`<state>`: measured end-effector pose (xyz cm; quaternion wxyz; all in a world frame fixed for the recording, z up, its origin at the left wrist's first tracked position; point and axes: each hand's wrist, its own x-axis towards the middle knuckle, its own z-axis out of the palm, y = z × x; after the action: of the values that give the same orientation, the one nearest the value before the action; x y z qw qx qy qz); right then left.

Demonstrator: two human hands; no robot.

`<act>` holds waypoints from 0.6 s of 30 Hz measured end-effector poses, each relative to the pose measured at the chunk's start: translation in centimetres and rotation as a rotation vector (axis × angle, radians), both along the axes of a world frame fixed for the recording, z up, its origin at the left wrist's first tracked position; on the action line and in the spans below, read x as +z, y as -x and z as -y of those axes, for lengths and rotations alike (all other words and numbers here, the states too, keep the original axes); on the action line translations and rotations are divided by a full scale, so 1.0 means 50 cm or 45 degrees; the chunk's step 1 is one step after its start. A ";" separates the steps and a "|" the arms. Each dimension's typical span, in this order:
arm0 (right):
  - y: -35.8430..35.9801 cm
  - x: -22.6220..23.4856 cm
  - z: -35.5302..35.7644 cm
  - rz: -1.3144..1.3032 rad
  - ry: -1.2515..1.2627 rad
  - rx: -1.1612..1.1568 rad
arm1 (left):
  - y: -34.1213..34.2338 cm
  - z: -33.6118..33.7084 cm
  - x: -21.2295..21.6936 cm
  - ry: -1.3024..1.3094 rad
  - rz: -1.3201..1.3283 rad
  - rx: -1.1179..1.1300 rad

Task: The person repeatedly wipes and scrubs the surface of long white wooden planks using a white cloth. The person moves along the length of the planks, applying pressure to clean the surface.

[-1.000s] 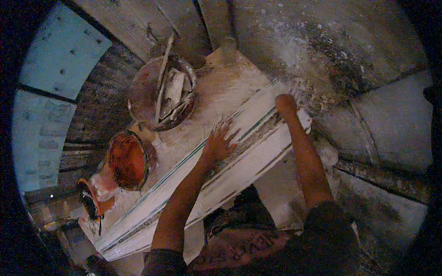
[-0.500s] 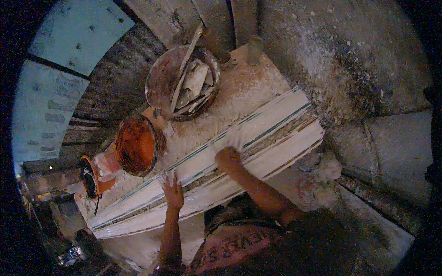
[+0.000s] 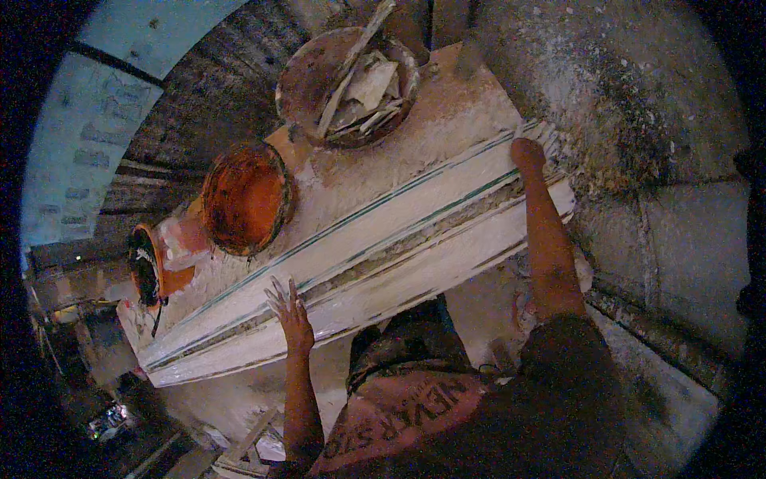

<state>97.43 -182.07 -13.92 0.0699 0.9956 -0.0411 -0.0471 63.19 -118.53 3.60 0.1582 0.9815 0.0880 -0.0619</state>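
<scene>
Long white plaster moulding [image 3: 375, 263] lying diagonally across a dusty work table [image 3: 447, 104], low end near left, high end far right, grooved with thin dark lines along its length. Left hand [image 3: 289, 313] flat on near edge of moulding, fingers spread, not gripping. Right hand [image 3: 528, 152] at far right end of moulding, fingers curled over the end; cannot tell how firmly clenched. Beyond the moulding on the table: orange bowl [image 3: 246, 198] with crusted rim, just beside it a larger grimy basin [image 3: 348, 86] holding plaster scraps and a stick. Smaller orange tub [image 3: 152, 263] at left table end, tipped on its side. Table top caked in white powder. Rough grey plastered wall [image 3: 638, 120] to the right, blue panelled surface [image 3: 104, 120] upper left, dim cluttered floor [image 3: 104, 415] lower left
</scene>
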 end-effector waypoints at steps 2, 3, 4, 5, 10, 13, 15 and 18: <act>0.043 0.015 -0.070 -0.010 -0.044 -0.046 | 0.025 -0.025 -0.001 0.031 0.017 0.007; 0.071 0.028 -0.122 -0.040 -0.067 -0.013 | 0.039 -0.039 -0.003 0.035 0.041 0.000; 0.100 0.044 -0.178 -0.071 -0.091 0.020 | 0.050 -0.057 -0.006 0.053 0.061 -0.007; 0.143 0.061 -0.234 -0.136 -0.105 0.146 | 0.061 -0.074 -0.011 0.072 0.083 -0.020; 0.387 0.151 -0.535 0.329 0.011 0.159 | 0.115 -0.179 -0.029 0.227 0.083 -0.096; 0.527 0.195 -0.688 0.014 -0.197 0.102 | 0.149 -0.229 -0.048 0.286 0.051 -0.167; 0.596 0.215 -0.751 -0.189 -0.356 0.016 | 0.167 -0.265 -0.055 0.224 -0.043 -0.211; 0.632 0.219 -0.794 -0.505 -0.617 -0.269 | 0.188 -0.290 -0.061 0.234 0.030 -0.260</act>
<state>65.83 -142.38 -2.98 -0.1676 0.9449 -0.1174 -0.2554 53.80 -104.04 0.55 0.2412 0.9674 -0.0204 -0.0738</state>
